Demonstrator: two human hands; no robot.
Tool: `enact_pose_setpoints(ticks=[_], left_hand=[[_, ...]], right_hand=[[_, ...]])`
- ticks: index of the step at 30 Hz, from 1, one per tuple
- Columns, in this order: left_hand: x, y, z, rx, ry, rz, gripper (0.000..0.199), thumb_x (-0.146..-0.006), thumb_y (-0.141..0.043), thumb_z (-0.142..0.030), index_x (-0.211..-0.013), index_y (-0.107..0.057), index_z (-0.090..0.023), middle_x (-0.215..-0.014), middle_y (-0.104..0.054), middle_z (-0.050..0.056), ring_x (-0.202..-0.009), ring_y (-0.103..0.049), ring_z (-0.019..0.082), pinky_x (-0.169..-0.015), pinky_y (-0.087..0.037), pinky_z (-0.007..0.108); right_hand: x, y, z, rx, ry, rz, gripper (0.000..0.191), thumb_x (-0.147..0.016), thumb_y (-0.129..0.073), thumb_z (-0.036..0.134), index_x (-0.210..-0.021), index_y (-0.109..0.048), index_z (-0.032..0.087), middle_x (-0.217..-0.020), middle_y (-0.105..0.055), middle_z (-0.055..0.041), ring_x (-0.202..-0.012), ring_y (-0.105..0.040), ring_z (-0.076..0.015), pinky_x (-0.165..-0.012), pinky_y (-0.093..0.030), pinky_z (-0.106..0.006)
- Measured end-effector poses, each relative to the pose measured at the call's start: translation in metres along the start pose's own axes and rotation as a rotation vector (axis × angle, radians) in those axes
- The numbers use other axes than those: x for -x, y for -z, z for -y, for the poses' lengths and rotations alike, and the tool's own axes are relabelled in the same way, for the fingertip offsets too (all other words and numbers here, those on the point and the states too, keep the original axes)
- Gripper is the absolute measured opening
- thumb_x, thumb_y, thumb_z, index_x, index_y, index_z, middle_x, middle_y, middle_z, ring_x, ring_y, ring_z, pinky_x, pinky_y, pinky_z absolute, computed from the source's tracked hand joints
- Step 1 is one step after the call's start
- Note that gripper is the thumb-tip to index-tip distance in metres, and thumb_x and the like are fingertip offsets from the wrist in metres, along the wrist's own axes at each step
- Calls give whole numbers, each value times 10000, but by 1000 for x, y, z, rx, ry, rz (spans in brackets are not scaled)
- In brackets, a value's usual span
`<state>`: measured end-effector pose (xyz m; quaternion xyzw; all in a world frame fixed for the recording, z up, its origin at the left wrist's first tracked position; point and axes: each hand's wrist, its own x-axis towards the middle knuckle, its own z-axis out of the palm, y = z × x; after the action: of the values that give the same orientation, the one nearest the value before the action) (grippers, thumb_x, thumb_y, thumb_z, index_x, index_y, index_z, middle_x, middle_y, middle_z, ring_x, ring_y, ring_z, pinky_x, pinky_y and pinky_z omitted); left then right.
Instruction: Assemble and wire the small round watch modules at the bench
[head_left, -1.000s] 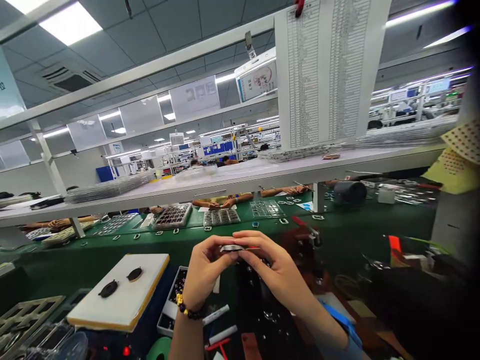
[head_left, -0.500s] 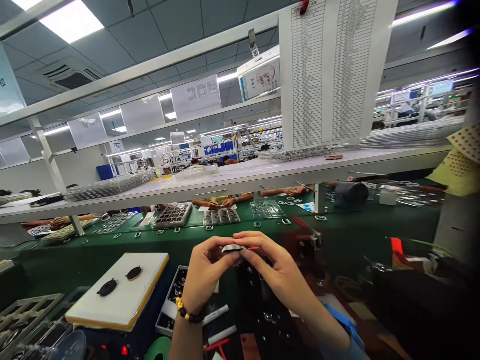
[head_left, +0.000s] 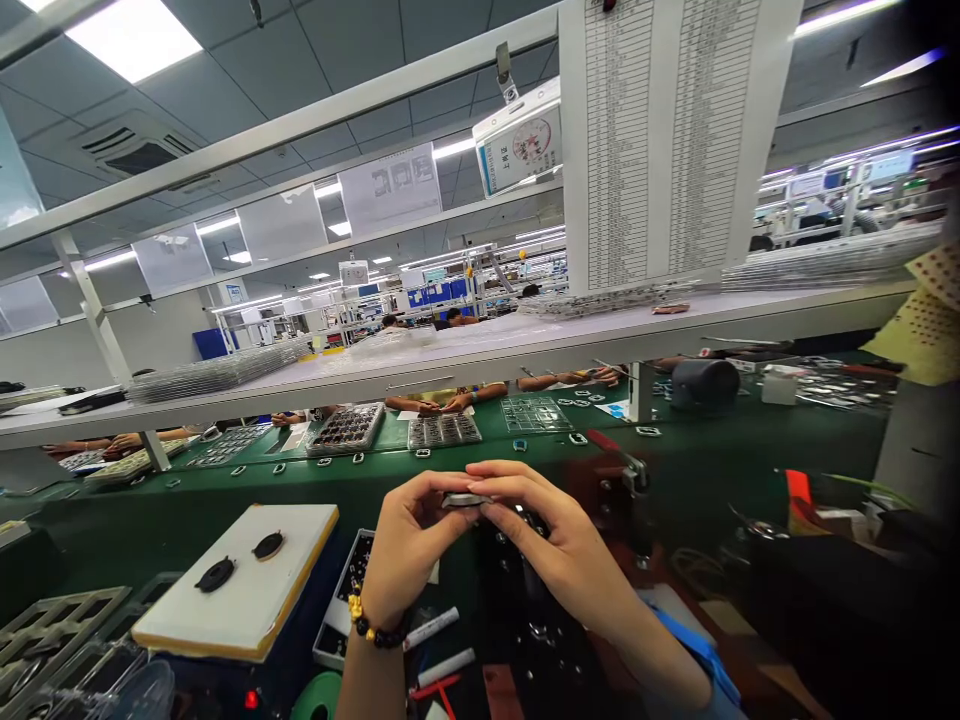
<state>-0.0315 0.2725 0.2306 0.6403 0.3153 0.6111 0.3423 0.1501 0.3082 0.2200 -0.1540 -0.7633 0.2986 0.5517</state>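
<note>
The left hand (head_left: 405,550) and right hand (head_left: 544,525) pinch a small silver piece (head_left: 459,499), just below the frame's middle. It could slip and fall if either hand goes loose.

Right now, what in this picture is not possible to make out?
All in the head view:
Silver-grey part: partly covered by the left hand and right hand.
Box of small parts: partly behind the left hand.
Green round object: cut off by the bottom edge.
Hanging sheet: print too small.
</note>
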Motion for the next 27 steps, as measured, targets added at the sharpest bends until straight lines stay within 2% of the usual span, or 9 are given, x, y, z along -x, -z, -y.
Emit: enact_pose_setpoints(ticks=[9, 27], left_hand=[[0, 2, 0, -14, 6, 7, 152, -876, -793, -193, -1028, -789, -190, -1091, -792, 69, -1018, -730, 221, -894, -572, 284], [2, -4, -5, -93, 0, -37, 162, -896, -763, -208, -1055, -781, -190, -1106, -784, 78, -1039, -728, 232, -925, -569, 304]], right_hand=[[1, 0, 1, 5, 12, 3, 198, -1056, -594, 311, -1177, -733, 382, -1315, -672, 12, -1258, -622, -181, -1085, -505, -315], [0, -1, -3, -28, -27, 15, 189, -1056, -590, 338, -1182, -722, 389, -1335, -660, 18, -1286, -603, -190, -1100, -495, -341]])
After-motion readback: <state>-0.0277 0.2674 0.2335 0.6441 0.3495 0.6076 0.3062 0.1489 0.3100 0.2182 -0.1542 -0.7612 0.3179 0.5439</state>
